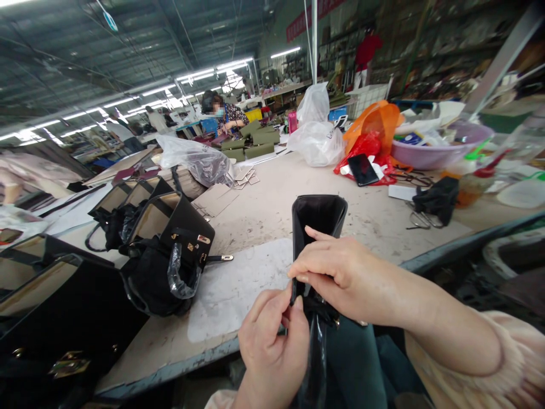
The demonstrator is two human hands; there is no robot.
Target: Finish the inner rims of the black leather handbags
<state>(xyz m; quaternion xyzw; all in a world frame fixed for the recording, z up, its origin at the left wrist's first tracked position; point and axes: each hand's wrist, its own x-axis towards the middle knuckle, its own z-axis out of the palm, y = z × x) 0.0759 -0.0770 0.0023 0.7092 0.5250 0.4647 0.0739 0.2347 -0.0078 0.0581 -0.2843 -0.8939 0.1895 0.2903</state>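
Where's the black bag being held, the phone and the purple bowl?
black bag (pixel 319 218): head view, open upper part.
phone (pixel 362 169): head view, dark screen.
purple bowl (pixel 430 154): head view, front wall.

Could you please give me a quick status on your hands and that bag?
Left hand and right hand both pinching the black bag, mouth open. Bag upright over the table edge. Other handbags off to the left, apart.

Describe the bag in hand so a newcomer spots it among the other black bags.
Start at the long worktable and go to its near edge, mid-frame. There the left hand and right hand pinch an upright black pouch. Unlike the black handbags to the left, it is small, open at the top and shows no gold clasps.
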